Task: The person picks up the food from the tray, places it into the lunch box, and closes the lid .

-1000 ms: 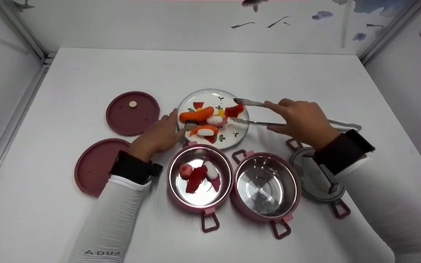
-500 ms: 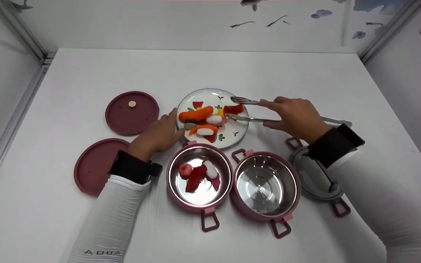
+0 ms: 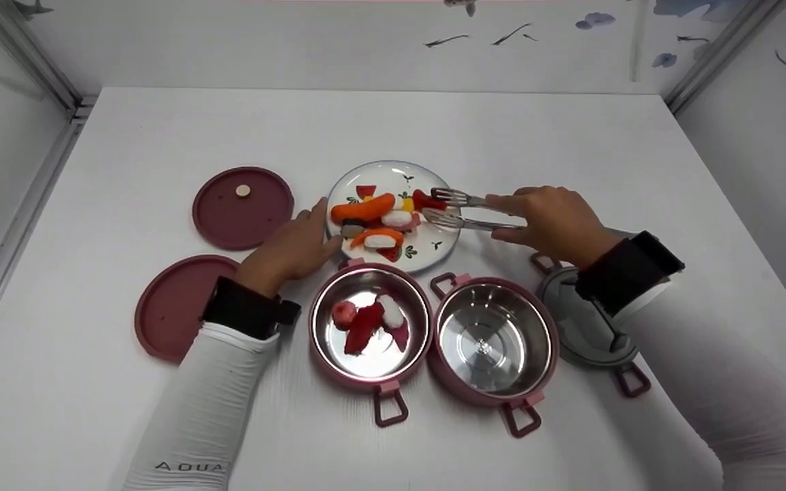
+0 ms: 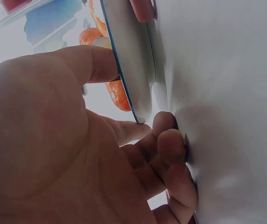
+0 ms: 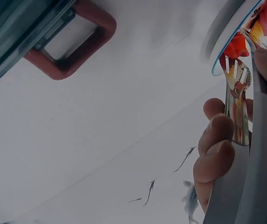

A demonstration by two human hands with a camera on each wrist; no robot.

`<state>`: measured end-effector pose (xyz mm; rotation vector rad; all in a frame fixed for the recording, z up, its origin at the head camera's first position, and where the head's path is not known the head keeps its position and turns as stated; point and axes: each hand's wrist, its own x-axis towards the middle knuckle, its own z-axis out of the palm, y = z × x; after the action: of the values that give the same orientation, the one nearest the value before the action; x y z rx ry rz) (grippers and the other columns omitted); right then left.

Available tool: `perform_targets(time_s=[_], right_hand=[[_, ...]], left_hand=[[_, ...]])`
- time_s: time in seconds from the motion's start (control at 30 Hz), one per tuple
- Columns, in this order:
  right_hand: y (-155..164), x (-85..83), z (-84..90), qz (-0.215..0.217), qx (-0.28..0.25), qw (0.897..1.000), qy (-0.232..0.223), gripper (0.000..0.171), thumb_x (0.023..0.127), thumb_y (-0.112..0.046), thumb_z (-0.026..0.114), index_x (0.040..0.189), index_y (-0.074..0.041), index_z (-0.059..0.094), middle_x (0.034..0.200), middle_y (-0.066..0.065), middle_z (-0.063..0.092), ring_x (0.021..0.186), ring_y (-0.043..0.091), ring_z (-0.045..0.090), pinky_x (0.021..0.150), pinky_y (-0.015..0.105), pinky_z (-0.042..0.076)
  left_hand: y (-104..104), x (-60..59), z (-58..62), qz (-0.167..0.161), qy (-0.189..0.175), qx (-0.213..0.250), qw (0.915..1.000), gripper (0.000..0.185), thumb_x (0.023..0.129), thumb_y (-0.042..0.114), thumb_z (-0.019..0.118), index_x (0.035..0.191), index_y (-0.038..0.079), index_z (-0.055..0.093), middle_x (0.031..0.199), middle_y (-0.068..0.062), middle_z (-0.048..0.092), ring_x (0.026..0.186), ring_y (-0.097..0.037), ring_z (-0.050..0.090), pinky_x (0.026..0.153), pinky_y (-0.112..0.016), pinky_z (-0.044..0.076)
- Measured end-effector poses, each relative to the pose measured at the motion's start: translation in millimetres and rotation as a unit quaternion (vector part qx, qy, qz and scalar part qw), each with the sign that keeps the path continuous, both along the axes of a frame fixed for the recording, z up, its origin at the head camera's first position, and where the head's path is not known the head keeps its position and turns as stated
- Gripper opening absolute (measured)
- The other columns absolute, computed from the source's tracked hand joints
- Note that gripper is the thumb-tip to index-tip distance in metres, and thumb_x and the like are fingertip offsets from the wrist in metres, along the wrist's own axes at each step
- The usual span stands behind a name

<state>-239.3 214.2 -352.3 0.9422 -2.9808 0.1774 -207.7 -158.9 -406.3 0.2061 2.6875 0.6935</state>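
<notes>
Partly hidden, metal tongs [image 3: 478, 224] are gripped by the right hand [image 3: 555, 221]; at their tips, a red piece [image 3: 421, 199] on the plate [image 3: 427, 256] is half covered, and whether it is pinched cannot be told. The plate's rim is held by the left hand [image 3: 290, 249].

L hand [image 3: 292, 247] & R hand [image 3: 555, 221] fwd, part-curled

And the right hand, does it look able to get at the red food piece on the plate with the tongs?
Probably yes. The right hand holds the metal tongs with their tips parted, close to the red food piece on the plate, and nothing seems to block them.
</notes>
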Motion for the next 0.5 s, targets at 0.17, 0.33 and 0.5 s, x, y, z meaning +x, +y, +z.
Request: perform_targets(time_s=[0.17,0.33,0.5], right_hand=[[-0.4,2.5,1.3,0.001,-0.002,1.000,-0.016,0.051,0.088,-0.030,0.077,0.136,-0.019,0.065,0.105,0.011,0.075,0.083,0.026,0.067,0.072,0.049,0.053],[-2.3,5.6,2.9,-0.002,-0.008,1.000,-0.023,0.047,0.088,-0.028,0.077,0.134,-0.019,0.066,0.101,0.009,0.075,0.080,0.024,0.066,0.069,0.046,0.052],[-3.6,8.7,3.4,-0.007,-0.018,1.000,-0.023,0.047,0.089,-0.026,0.076,0.134,-0.017,0.066,0.102,0.010,0.075,0.082,0.024,0.067,0.071,0.046,0.053]], left_hand=[[0.5,1.2,1.1,-0.003,-0.003,0.002,1.0000,0.081,0.102,0.044,0.041,0.162,0.009,-0.001,0.163,-0.026,0.021,0.151,-0.041,0.024,0.122,-0.053,0.024],[-0.1,2.0,0.2,-0.003,-0.006,0.003,1.0000,0.081,0.102,0.043,0.042,0.162,0.009,-0.001,0.162,-0.026,0.022,0.150,-0.040,0.026,0.122,-0.053,0.026],[-1.0,1.4,0.9,-0.003,0.000,0.002,1.0000,0.082,0.102,0.044,0.041,0.162,0.009,-0.001,0.162,-0.027,0.022,0.150,-0.041,0.026,0.122,-0.053,0.025]])
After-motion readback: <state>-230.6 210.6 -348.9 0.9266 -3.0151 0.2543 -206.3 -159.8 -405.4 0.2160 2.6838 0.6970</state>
